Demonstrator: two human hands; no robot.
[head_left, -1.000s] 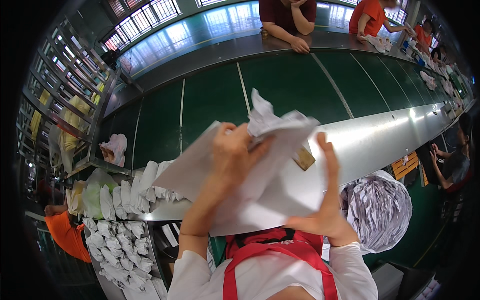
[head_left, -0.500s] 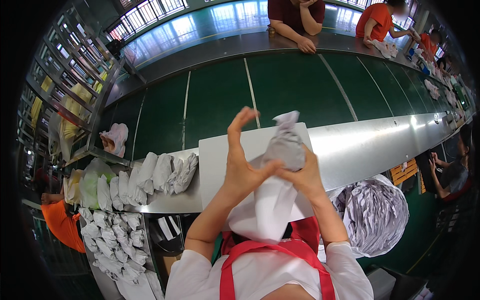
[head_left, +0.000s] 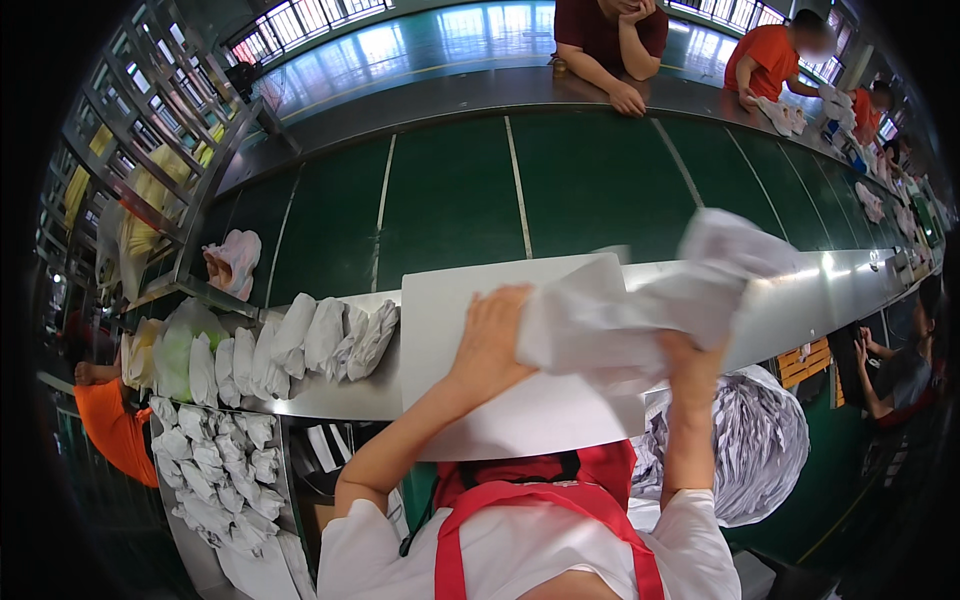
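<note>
White paper bundle (head_left: 645,310) aloft over the right part of a flat white sheet (head_left: 450,300), its far right end above the metal table (head_left: 800,305) and the belt edge; outline blurred. Right hand (head_left: 693,365) at the bundle's lower right, fingers clamped on the paper, tips hidden behind it. Left hand (head_left: 492,335) back up at the bundle's left end, fingers nearly straight, side by side; cannot tell whether they pinch the paper. Sheet lies on the table, near edge close to a red apron (head_left: 605,470). Left of it, a row of wrapped bundles (head_left: 325,335); lower left, many smaller wrapped pieces (head_left: 215,460). Right: round pile of creased paper (head_left: 755,450). Beyond: green belt (head_left: 450,190), pale cross-lines. Far side: co-worker (head_left: 612,40), forearm resting on metal ledge (head_left: 450,95).
</note>
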